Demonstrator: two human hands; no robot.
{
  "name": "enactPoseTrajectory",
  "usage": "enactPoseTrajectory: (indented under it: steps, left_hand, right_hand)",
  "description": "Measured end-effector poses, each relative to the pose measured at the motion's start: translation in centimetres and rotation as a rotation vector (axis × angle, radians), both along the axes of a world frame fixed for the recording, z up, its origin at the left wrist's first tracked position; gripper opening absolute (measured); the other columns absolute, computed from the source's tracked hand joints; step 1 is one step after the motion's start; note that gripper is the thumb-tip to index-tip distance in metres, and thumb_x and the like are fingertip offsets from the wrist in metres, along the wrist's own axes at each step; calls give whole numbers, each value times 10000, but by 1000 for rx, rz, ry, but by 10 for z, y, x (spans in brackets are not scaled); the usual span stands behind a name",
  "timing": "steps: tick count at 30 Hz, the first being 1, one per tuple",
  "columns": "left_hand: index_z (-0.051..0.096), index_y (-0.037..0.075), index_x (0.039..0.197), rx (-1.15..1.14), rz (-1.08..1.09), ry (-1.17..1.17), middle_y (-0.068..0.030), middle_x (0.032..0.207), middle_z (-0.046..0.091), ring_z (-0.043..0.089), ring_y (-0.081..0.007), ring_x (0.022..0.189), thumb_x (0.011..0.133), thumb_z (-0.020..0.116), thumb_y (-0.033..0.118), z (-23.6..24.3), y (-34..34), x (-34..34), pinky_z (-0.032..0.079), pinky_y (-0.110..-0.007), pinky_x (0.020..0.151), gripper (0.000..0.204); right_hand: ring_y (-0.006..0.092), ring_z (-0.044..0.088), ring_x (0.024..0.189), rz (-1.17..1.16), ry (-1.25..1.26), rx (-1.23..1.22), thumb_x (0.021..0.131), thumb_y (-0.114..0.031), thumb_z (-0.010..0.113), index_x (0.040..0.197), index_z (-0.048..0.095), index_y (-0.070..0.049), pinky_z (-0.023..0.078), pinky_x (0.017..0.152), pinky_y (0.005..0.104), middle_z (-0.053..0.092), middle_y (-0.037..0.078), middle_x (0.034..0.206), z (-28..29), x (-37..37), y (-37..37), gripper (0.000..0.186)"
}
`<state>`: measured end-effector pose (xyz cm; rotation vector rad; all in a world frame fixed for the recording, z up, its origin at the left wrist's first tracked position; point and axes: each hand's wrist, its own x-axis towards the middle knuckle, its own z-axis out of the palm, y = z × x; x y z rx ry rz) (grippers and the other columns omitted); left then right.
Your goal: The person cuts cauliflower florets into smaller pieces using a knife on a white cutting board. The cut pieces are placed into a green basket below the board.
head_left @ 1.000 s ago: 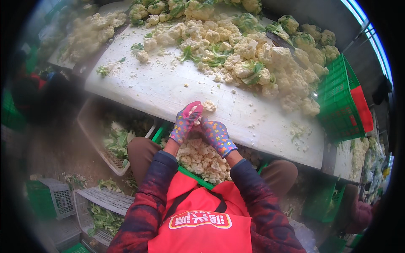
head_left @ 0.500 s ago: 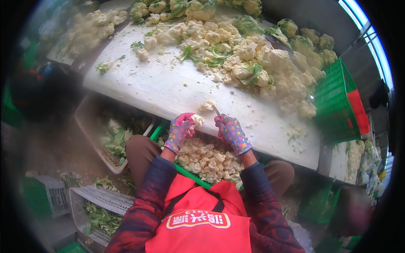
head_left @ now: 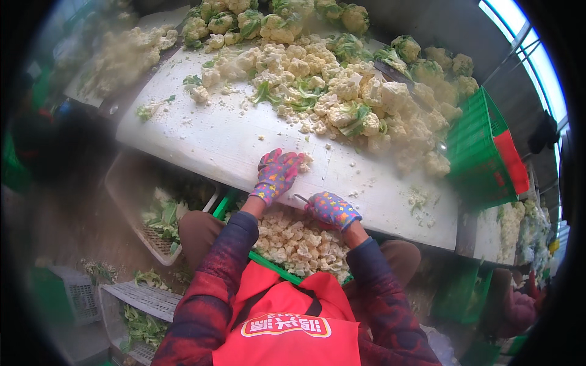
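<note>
My left hand [head_left: 279, 173], in a purple flowered glove, rests over the near part of the white tabletop [head_left: 201, 131]. Its fingers are closed round a small cauliflower floret [head_left: 307, 161], which sticks out on their right side. My right hand [head_left: 333, 209], gloved alike, grips a small knife [head_left: 300, 197] at the table's near edge; the handle is hidden in the fist and the short blade points left. Below both hands, between my knees, a green crate [head_left: 261, 258] holds many cut cauliflower florets [head_left: 299, 243].
A heap of cauliflower [head_left: 345, 85] with green leaves covers the table's far side. To the right stands a green crate [head_left: 482, 149] with a red panel. Pale crates [head_left: 160, 244] of leaf trimmings sit on the floor at left. Another person [head_left: 519, 305] is blurred at lower right.
My left hand has moved forward and right from above the crate onto the tabletop, to the floret there. My right hand has drawn the knife back toward the table's near edge.
</note>
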<state>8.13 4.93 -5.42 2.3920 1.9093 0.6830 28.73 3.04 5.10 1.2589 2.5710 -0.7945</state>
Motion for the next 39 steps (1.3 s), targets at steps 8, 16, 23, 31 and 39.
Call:
enactPoseTrajectory:
  steps: [8,16,23,31,39]
  left_hand:
    - [722,195,1208,-90,-402,-335,1,1346,661,543,-282,1331,945,681,321,23,-96,57,328,-546,1173,295]
    - [690,58,1247,-187,179,-1009,-103,1194,706,653,-240,1128,976,676,258,33,-37,-26,529,-364,921,337]
    - [311,104,1608,-304,206,-1707,-147,1411,533,670,-202,1003,967,728,328,34,-20,-26,559,-284,783,797]
    - [452,71,1500,-173,359,-633,-208,1236,636,672,-372,1050,928,697,380,27,-44,-30,549,-448,886,695]
    - [540,56,1293,-247,464,-474,-213,1171,617,641,-423,1061,914,648,407,35,-40,-19,528,-512,905,528]
  right_hand:
    - [101,647,560,-486,712,-254,1026,-210,569,1094,679,-21,452,420,245,666,39,749,26,-2,147,230]
    - [325,704,960,-380,486,192,928,-230,678,1179,665,-75,559,823,452,735,144,1023,-43,-145,308,296]
    - [83,590,606,-635,1010,-469,977,-259,678,1180,614,-33,482,461,243,640,29,860,-1,-104,167,310]
    - [233,691,705,-274,641,31,1044,-286,584,1116,674,-58,532,559,358,704,92,866,-45,-63,46,255]
    - [337,722,692,8,8,402,1016,-195,549,972,601,-28,563,614,446,708,180,751,-44,-87,48,181]
